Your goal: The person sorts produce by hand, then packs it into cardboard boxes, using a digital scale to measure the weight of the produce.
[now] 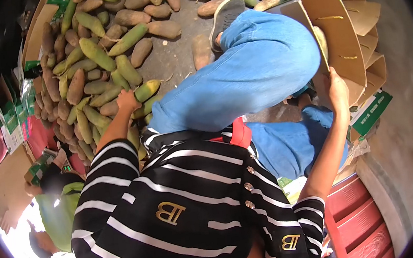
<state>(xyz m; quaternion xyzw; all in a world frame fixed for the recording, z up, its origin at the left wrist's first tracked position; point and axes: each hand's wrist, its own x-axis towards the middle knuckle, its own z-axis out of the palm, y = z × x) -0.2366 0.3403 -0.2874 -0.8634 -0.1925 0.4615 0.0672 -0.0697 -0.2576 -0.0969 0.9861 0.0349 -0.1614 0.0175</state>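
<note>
My left hand reaches into a heap of green radishes, its fingers curled on a radish with a yellow-green end. Part of that radish is hidden by the hand. On the other side, my right hand grips the near edge of an open cardboard box. Inside the box a pale green radish shows along the wall. Many radishes in the heap are coated in brownish soil.
My bent knee lies between the heap and the box. More cardboard boxes stand behind it at the right. A red plastic crate is at lower right. A person in a green top is at the left.
</note>
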